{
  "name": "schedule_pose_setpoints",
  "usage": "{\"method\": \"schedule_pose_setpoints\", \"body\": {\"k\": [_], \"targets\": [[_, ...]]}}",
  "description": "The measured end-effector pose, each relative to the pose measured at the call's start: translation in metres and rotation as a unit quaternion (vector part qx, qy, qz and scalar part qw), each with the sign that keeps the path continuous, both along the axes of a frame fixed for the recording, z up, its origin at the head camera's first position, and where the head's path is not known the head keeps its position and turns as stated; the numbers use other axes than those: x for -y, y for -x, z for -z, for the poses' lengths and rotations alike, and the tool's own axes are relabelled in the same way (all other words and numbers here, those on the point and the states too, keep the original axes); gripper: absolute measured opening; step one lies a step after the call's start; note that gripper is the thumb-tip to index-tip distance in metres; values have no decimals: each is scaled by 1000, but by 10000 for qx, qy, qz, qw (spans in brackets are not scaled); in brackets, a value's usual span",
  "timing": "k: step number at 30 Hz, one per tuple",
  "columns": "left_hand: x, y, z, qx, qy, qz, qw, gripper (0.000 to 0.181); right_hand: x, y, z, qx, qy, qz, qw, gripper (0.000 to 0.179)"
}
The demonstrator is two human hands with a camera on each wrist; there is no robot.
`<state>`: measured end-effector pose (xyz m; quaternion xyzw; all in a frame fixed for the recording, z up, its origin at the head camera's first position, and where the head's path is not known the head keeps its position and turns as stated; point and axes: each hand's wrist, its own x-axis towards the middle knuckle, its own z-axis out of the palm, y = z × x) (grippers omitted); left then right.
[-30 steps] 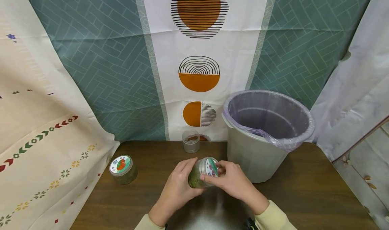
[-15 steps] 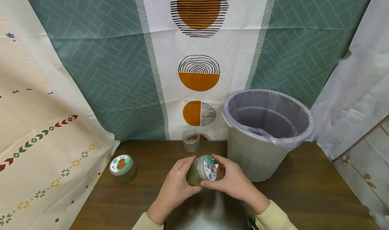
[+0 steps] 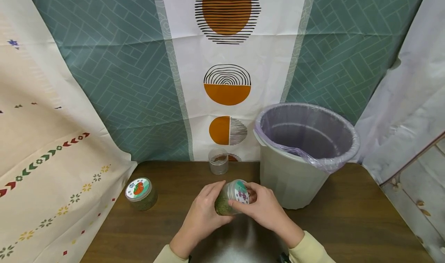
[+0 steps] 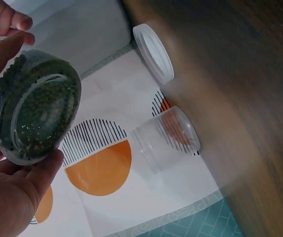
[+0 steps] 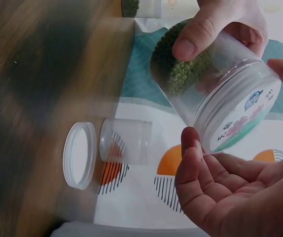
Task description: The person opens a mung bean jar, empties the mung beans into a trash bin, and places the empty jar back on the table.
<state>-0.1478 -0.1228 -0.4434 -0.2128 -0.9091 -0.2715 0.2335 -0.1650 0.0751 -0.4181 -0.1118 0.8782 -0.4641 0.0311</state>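
A clear plastic jar (image 3: 222,204) with small green beans in it is held tilted over the table, its labelled lid (image 3: 241,192) facing right. My left hand (image 3: 206,208) grips the jar's body, thumb and fingers on opposite sides. Around the edge of the lid curl the thumb and fingers of my right hand (image 3: 265,206). In the left wrist view the jar's base (image 4: 45,113) faces the camera, beans showing through it. The right wrist view shows the flower label (image 5: 247,116), with the lid sitting on the jar's mouth.
A clear jar (image 3: 218,163) without a lid stands at the back edge. Near it a loose white lid (image 5: 79,155) lies on the table. Another bean jar with a tomato-like label (image 3: 139,188) is at the left. A lined bin (image 3: 290,182) stands close by my right hand.
The lid's label has turned, its green part now at the top. My right fingers have shifted round the lid's edge. My left hand keeps its grip, nearly in place.
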Motion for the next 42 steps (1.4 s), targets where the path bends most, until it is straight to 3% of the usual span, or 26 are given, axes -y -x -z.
{"method": "schedule_pose_setpoints", "body": {"k": [11, 19, 23, 35, 42], "targets": [[1, -1, 1, 101, 31, 139, 9998, 90, -7, 1, 2, -130, 285, -722, 9969, 78], [-2, 1, -1, 88, -1, 126, 9999, 92, -1, 1, 0, 34, 170, 11, 9998, 69], [-3, 0, 1, 65, 51, 221, 9997, 93, -1, 1, 2, 187, 62, 61, 9998, 61], [0, 0, 2, 57, 60, 327, 9994, 94, -8, 4, 6, -37, -24, -661, 9978, 68], [2, 1, 3, 115, 18, 311, 9994, 90, -11, 5, 6, -269, 323, -1206, 9918, 83]]}}
